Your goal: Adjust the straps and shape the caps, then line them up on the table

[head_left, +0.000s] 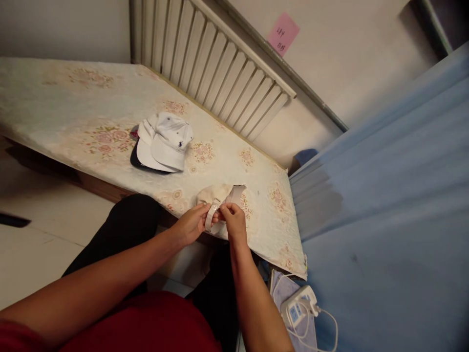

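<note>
A beige cap [214, 194] lies at the near edge of a floral mattress [91, 107], its back strap [211, 216] hanging toward me. My left hand [190, 226] pinches the strap from the left, fingers closed on it. My right hand [233, 223] pinches the same strap from the right, fingers pressed together. Both hands touch over the mattress edge. A stack of white caps [164, 142] on a dark cap sits farther back on the mattress, apart from my hands.
A white radiator [216, 58] runs along the wall behind the mattress, with a pink note [283, 33] above it. Blue fabric [388, 205] fills the right side. A white power strip with cables [300, 305] lies on the floor at lower right. My knees are below the mattress edge.
</note>
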The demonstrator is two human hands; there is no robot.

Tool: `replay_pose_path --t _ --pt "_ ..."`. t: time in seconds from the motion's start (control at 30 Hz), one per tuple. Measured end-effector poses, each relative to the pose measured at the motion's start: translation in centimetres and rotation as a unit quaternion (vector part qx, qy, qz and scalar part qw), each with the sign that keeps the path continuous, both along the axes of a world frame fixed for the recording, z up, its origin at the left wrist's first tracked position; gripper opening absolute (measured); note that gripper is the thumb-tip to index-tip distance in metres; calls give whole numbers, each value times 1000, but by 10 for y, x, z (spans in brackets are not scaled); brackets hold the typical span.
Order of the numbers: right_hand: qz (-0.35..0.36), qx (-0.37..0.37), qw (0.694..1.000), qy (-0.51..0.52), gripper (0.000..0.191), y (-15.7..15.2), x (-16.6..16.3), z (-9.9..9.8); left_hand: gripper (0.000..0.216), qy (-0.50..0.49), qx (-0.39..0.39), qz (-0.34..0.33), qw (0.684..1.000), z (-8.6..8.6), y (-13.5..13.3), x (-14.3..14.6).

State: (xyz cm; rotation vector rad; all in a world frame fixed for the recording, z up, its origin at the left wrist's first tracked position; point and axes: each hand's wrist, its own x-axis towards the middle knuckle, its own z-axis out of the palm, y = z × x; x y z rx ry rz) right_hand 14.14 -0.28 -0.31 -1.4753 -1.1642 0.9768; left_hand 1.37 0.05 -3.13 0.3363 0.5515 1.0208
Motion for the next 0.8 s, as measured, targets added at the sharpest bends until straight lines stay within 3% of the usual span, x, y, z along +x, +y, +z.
replay_pose_path --t 0.13,0.27,0.37,0.5,0.63,0.7,0.8 --pt "35 -45 990 132 24 -3 -10 -5 9 46 20 7 999 4 -2 2" --pt "14 -67 978 198 33 3 -17 -10 13 98 43 0 994 4 -6 -2" --pt "-11 -76 973 216 31 9 -18 -11 12 219 90 21 971 -1 -7 -10" --pt "-10 -94 970 222 28 13 -18 -12 11 435 187 133 871 -11 -4 -19" --pt "-7 -101 970 220 27 16 -20 -12 20 514 251 213 792 -17 3 -24" --pt "-6 -99 970 224 27 17 -20 -13 23 533 279 219 768 -17 8 -25" --pt "-9 -95 968 233 26 19 -20 -12 15 616 323 148 703 -17 15 -28"
